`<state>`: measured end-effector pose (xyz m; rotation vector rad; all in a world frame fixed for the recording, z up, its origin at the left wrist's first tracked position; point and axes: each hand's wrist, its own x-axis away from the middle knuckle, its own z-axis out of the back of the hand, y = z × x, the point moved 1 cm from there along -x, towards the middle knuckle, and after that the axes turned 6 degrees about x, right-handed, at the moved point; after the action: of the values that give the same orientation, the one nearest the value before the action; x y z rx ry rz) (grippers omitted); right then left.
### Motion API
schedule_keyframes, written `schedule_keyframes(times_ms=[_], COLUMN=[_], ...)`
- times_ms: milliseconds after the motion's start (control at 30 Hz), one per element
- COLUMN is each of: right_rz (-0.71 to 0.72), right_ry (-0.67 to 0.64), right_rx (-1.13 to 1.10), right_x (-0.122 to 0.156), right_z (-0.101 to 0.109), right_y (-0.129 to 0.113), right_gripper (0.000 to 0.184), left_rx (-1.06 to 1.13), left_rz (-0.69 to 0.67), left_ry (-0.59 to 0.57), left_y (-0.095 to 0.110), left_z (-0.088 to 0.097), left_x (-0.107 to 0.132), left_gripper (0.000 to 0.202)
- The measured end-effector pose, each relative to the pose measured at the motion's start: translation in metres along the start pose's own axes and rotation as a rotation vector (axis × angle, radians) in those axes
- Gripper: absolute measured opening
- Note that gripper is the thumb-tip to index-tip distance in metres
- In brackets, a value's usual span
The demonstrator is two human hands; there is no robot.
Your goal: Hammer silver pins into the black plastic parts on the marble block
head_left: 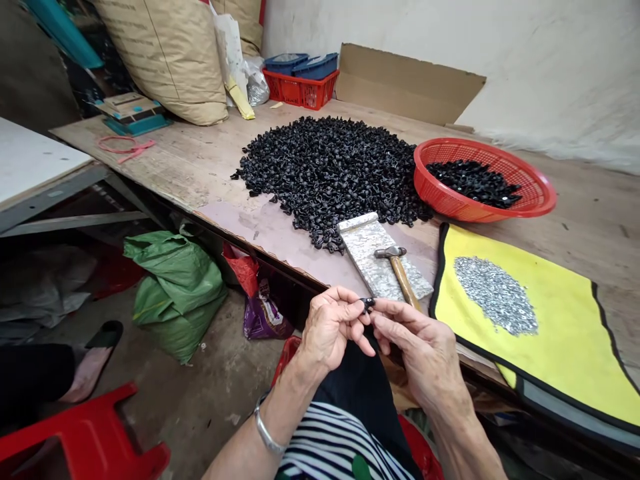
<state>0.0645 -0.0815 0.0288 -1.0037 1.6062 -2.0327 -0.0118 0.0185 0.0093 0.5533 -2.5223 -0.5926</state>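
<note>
A small black plastic clip (368, 305) is pinched between both hands in front of the table edge. My left hand (333, 327) closes thumb and fingers on its left side. From the right, the fingertips of my right hand (417, 337) press on the same clip; whether they also hold a tiny metal piece I cannot tell. Just beyond lies a hammer (400, 270) with a wooden handle, resting on a scuffed metal plate (363, 250). Small silvery metal pieces (495, 293) are spread on a yellow cloth (560, 320) to the right.
A large heap of black clips (330, 173) covers the table's middle. Beside it stands a red basket (543, 190) with more clips. Behind are a red crate (300, 90), a cardboard sheet (405, 83) and a big sack (170, 60). A green sack (175, 287) and red stool (85, 440) are at left.
</note>
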Motion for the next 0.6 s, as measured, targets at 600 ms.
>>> schedule_keyframes(times_ms=[600], right_rz=[0.100], right_ry=[0.165], right_rx=[0.148], right_x=[-0.057], right_z=[0.054], right_y=[-0.063], right_gripper=[0.012], left_rx=[-0.520], left_rz=[-0.194], left_ry=[0.012], left_y=[-0.010], left_z=[0.006], left_x=[0.004], left_gripper=[0.033])
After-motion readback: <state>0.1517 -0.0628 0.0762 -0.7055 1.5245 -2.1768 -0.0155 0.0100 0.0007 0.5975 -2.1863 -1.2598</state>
